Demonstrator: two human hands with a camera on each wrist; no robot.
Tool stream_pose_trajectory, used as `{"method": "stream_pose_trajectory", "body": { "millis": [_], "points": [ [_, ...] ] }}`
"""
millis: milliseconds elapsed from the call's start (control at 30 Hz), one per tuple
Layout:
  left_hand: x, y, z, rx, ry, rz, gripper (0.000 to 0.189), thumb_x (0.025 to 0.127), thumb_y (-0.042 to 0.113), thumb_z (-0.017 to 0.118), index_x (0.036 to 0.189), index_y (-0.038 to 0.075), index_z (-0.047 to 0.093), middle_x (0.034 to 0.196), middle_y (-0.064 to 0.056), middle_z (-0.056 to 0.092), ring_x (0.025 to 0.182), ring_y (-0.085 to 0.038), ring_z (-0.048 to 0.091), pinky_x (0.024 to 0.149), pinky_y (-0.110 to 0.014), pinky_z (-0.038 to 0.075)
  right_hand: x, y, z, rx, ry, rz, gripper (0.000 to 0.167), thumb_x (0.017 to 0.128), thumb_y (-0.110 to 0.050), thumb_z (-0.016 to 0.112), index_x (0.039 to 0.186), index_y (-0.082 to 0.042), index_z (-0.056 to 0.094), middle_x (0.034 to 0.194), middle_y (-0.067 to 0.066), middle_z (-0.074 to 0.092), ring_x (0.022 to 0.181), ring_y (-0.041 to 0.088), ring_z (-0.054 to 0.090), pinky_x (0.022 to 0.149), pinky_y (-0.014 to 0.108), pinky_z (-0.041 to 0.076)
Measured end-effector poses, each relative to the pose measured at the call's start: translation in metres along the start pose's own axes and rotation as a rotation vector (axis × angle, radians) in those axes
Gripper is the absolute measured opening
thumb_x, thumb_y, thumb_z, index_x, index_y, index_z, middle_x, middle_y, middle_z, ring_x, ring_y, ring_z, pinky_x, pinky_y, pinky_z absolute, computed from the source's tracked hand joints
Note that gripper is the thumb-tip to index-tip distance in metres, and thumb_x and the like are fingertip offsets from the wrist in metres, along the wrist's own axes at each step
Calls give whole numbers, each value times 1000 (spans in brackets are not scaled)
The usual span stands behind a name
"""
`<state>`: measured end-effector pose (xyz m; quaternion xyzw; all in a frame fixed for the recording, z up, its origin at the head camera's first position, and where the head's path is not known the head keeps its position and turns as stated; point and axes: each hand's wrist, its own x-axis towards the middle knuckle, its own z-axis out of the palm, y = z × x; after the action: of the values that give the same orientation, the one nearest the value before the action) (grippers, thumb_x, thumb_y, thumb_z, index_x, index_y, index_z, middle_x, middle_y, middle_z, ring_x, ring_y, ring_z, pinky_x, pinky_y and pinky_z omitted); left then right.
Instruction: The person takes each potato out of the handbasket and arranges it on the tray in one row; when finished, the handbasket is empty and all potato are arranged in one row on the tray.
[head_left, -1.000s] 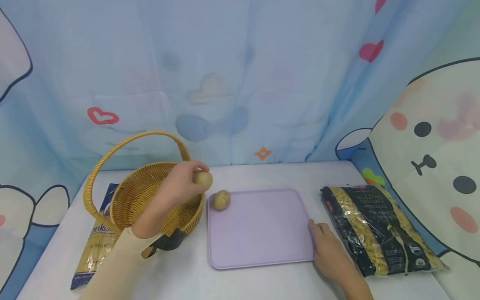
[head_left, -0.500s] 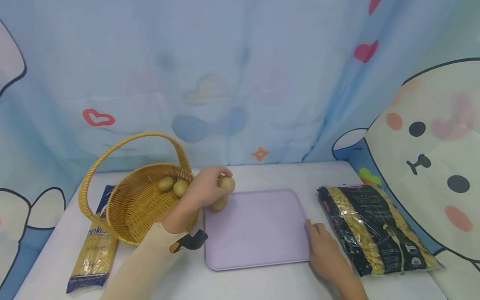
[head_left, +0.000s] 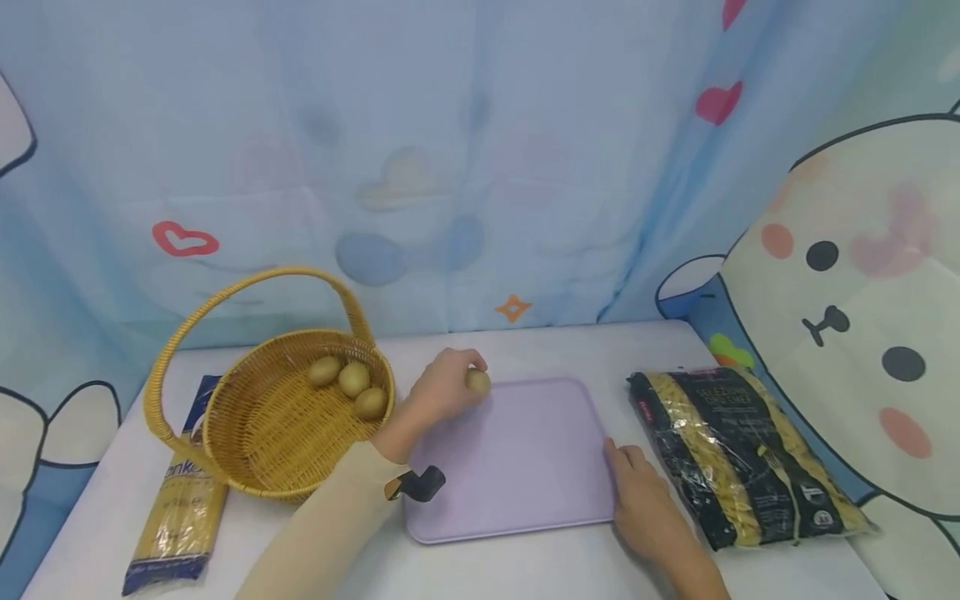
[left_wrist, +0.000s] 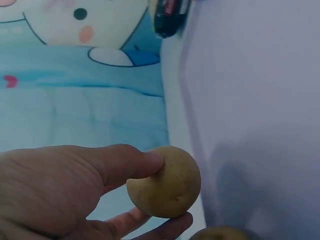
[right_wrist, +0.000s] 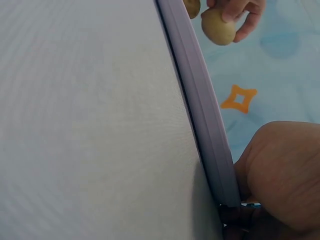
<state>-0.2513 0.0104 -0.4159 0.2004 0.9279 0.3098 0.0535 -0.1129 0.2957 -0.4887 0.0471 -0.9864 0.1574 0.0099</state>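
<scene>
My left hand pinches a potato between thumb and fingers, above the far left part of the lilac tray. In the left wrist view the held potato shows round and smooth. A second potato peeks in at the bottom edge of that view; in the head view my left hand hides it. The right hand grips the tray's right edge, thumb on the rim in the right wrist view. Left of the tray stands a yellow wicker basket with three potatoes inside.
The basket's tall arched handle rises over it. A pasta packet lies partly under the basket's left side. To the right of the tray is a large black pasta bag. A blue patterned curtain hangs behind the table.
My left hand has carried the potato rightward from the basket to over the tray, uncovering the potatoes in the basket. The right hand stays at the tray's edge.
</scene>
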Motion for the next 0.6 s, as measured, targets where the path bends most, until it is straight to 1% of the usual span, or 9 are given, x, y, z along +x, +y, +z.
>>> {"method": "stream_pose_trajectory", "body": {
  "millis": [67, 167, 233, 300, 400, 500, 600],
  "points": [
    [2, -2, 4, 27, -19, -6, 31, 83, 9, 69, 114, 13, 67, 114, -9, 62, 111, -26, 54, 87, -50, 42, 1, 0, 1, 2, -20, 16, 54, 93, 2, 49, 145, 9, 34, 128, 25, 46, 114, 43, 52, 93, 58, 42],
    [4, -5, 9, 77, -54, -9, 32, 83, 9, 70, 114, 15, 66, 112, -6, 63, 112, -24, 53, 88, -54, 35, 2, 0, 2, 4, -34, 30, 54, 94, 2, 49, 146, 8, 33, 129, 24, 46, 116, 43, 50, 95, 58, 42],
    [4, -6, 11, 107, -80, 1, 33, 82, 9, 72, 114, 16, 66, 110, -5, 63, 110, -23, 52, 88, -54, 31, 2, 0, 2, 8, -35, 31, 54, 94, 2, 49, 146, 8, 33, 130, 24, 46, 117, 43, 50, 96, 57, 42],
    [3, -6, 12, 123, -98, 8, 34, 82, 10, 73, 114, 17, 66, 109, -4, 62, 107, -22, 52, 88, -53, 29, 2, 1, 2, 11, -23, 21, 53, 95, 2, 49, 145, 8, 34, 129, 24, 46, 116, 42, 51, 95, 57, 42],
    [4, -5, 13, 132, -111, 8, 35, 82, 11, 73, 116, 17, 66, 110, -5, 62, 106, -22, 53, 89, -53, 30, 2, 1, 2, 14, -5, 8, 52, 95, 1, 48, 145, 8, 35, 127, 24, 47, 114, 42, 53, 94, 56, 43],
    [4, -4, 12, 131, -119, -13, 37, 84, 13, 71, 120, 16, 65, 113, -8, 61, 105, -27, 54, 89, -52, 37, 2, 2, 2, 14, 2, 6, 51, 95, 1, 48, 144, 8, 35, 126, 24, 47, 113, 42, 53, 93, 56, 44],
    [4, -3, 13, 126, -139, -38, 40, 86, 15, 70, 125, 16, 63, 116, -10, 58, 102, -32, 55, 85, -50, 44, 1, 2, 2, 17, -1, 13, 51, 95, 1, 48, 144, 8, 36, 126, 24, 47, 112, 41, 54, 92, 57, 44]
  ]
}}
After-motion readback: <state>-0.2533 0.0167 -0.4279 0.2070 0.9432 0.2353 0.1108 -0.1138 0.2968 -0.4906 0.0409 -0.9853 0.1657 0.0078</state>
